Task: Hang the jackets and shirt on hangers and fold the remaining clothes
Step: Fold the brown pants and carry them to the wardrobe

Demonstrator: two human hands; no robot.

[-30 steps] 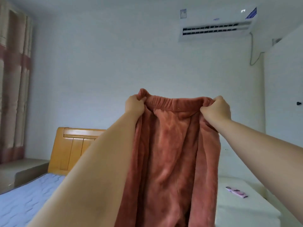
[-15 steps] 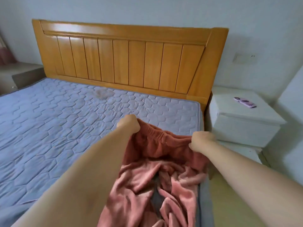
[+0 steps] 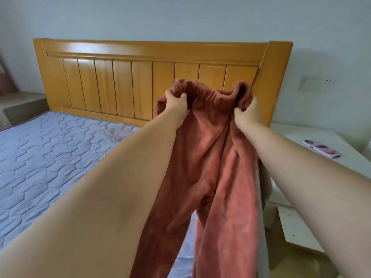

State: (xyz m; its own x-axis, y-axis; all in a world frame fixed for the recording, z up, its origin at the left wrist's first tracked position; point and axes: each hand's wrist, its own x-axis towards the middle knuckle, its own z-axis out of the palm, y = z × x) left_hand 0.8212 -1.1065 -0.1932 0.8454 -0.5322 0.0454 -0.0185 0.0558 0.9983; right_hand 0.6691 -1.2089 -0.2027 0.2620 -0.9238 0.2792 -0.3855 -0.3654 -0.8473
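Left hand [image 3: 176, 104] and right hand [image 3: 248, 115] grip trousers' [image 3: 212, 157] waistband above mattress [image 3: 50, 149] edge.

One wide-angle head-worn camera faces forward and slightly down across the mattress [image 3: 50, 157] toward the wooden headboard [image 3: 128, 85]; fleece trousers [image 3: 212, 157] fill mid-frame at arm's length.

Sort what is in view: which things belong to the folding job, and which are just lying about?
In the job: rust-red fleece trousers, held up by the waistband; left hand and right hand, both gripping it; mattress, likely the folding surface.
Lying about: pink device on the bedside cabinet; wooden headboard.
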